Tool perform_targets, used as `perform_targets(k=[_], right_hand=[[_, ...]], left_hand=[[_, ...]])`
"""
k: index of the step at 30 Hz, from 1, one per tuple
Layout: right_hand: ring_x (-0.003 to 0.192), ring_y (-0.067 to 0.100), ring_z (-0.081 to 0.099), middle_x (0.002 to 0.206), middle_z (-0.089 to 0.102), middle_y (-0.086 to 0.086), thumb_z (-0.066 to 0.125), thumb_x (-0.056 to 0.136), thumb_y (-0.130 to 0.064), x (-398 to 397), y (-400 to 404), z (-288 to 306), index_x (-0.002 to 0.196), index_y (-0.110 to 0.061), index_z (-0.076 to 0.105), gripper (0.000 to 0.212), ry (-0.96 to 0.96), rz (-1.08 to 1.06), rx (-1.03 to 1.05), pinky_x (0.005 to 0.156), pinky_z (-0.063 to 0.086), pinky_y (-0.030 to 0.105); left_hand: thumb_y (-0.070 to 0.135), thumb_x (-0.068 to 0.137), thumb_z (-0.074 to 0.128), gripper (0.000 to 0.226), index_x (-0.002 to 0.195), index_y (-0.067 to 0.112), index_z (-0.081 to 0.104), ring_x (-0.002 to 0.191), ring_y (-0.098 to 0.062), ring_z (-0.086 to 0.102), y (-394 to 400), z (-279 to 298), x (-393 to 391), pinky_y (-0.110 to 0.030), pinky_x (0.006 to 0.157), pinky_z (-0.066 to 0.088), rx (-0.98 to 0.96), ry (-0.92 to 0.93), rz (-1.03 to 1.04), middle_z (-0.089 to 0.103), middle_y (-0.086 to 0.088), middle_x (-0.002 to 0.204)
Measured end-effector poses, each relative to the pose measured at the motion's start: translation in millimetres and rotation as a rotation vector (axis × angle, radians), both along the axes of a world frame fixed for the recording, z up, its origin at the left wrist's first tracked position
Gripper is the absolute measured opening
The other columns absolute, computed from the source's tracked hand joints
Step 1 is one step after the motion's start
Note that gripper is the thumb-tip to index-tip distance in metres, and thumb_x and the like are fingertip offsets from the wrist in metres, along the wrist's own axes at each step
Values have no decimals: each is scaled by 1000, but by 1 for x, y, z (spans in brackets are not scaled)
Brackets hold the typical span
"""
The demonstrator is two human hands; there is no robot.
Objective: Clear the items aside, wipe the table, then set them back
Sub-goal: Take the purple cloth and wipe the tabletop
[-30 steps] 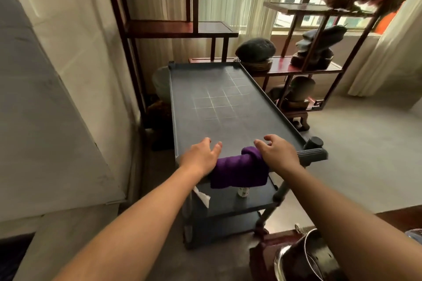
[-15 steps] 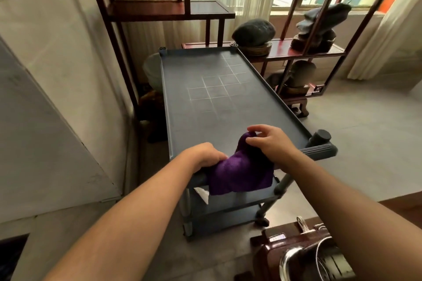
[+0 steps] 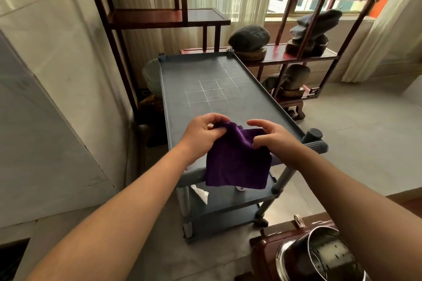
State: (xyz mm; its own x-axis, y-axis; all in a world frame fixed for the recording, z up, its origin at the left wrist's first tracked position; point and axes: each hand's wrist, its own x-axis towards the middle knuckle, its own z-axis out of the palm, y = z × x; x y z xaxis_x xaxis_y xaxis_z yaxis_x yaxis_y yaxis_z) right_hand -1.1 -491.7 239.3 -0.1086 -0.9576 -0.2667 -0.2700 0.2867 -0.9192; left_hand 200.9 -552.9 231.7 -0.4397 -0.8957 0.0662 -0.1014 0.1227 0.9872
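A purple cloth [image 3: 236, 162] hangs unfolded above the near end of a grey plastic cart. My left hand [image 3: 202, 132] pinches its upper left corner. My right hand [image 3: 272, 138] pinches its upper right edge, index finger stretched out. The cart's top tray [image 3: 205, 80] is a long grey surface with a pale grid drawn on it. The cloth hides the middle of the cart's near handle bar [image 3: 316, 146].
Dark wooden display shelves [image 3: 303, 52] with large stones stand behind and right of the cart. A wall [image 3: 57, 75] runs along the left. A steel pot [image 3: 319, 258] sits on dark wooden furniture at bottom right. White paper [image 3: 202, 195] lies on the cart's lower shelf.
The cloth was draped bunched over the cart's handle bar. Both hands have lifted it off and spread it open between them.
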Motion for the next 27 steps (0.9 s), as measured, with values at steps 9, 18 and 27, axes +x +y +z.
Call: perform_targets(k=[9,18,27], right_hand=[[99,27,65,107,67,7,71,73,-13,32,4,27,120,-26,62,49,282,219,-35,90,54,50],[95,41,59,99,61,23,63,85,-7,33,19,46,100,-2,63,17,377,136,-274,87,49,58],[105,18,58,118,54,-5,53,89,-17,17,33,81,96,-23,69,18,190,47,-316,94,52,45]], left_hand=[[-6,87,63,41,85,35,67,86,-7,64,21,30,1,-23,85,53,-285,17,-92,67,17,86],[41,80,69,55,131,28,53,108,-25,64,21,38,-1,-45,91,56,-15,16,-37,60,-3,119],[38,97,56,24,95,22,73,95,-24,71,25,44,-9,-39,84,59,91,80,-177,76,-7,100]])
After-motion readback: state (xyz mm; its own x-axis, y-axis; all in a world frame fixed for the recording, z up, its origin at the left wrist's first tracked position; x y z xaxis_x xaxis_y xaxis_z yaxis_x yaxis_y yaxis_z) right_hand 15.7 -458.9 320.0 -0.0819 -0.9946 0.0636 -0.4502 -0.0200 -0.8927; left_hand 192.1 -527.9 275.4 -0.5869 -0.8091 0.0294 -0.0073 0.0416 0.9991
